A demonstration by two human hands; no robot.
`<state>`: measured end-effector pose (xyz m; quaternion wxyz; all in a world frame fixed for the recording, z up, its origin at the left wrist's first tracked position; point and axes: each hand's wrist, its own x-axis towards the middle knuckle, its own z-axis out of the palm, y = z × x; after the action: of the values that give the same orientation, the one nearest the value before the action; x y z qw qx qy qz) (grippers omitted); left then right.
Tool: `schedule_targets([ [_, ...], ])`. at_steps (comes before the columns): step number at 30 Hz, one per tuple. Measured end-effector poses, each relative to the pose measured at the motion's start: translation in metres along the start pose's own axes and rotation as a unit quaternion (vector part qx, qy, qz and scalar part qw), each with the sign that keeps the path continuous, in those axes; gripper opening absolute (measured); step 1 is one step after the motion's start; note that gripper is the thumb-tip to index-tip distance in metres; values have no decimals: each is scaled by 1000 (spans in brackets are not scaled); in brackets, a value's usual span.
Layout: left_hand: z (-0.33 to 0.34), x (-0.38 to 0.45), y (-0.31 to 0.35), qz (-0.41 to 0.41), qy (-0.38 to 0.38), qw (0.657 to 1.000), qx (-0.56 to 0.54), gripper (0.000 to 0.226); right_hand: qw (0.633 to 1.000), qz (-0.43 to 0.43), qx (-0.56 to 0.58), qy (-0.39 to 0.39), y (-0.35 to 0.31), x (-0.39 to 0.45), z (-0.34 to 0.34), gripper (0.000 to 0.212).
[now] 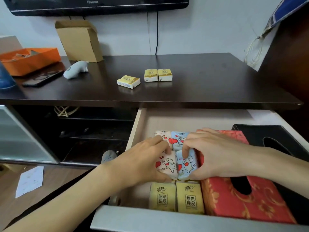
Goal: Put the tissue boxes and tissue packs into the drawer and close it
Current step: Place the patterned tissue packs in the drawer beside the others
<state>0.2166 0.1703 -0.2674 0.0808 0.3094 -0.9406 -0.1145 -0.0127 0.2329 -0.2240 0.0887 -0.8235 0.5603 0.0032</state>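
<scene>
The drawer (138, 126) stands pulled out below the dark cabinet top. Inside it lie a red tissue box (239, 198), a black tissue box (260, 133) to its right, two yellow tissue packs (175, 196) at the front and two cat-print packs (175, 138) further back. My left hand (143, 161) grips a pink cat-print pack (168, 164) and my right hand (215, 154) grips a blue cat-print pack (187, 164), side by side in the drawer's middle row. Three small yellow tissue packs (158, 75) lie on the cabinet top (209, 84).
On the cabinet top at the left sit an orange tray (30, 60), a cardboard box (80, 41), a grey soft toy (76, 69) and a phone (41, 80). A television (100, 5) hangs above. A paper sheet (30, 181) lies on the floor.
</scene>
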Motion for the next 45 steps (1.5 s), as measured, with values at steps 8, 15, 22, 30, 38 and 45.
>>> schedule_targets([
  [8, 3, -3, 1, 24, -5, 997, 70, 71, 1000, 14, -10, -15, -9, 0, -1, 39],
  [15, 3, -7, 3, 9, -4, 997, 73, 71, 1000, 12, -8, -11, -6, 1, 3, 34],
  [22, -20, -2, -2, -27, 49, 998, -7, 36, 993, 29, 91, 68, 6, 13, -12, 17],
  [30, -75, 60, -52, -95, 234, 958, -136, 21, 934, 51, 228, 271, 53, 107, -56, 18],
  [38, -109, 175, -111, -151, 175, 971, 54, 43, 927, 143, 217, 271, 97, 225, -79, 64],
  [45, -130, 240, -156, -183, -2, 972, 148, 46, 965, 102, 163, 179, 129, 269, -83, 71],
])
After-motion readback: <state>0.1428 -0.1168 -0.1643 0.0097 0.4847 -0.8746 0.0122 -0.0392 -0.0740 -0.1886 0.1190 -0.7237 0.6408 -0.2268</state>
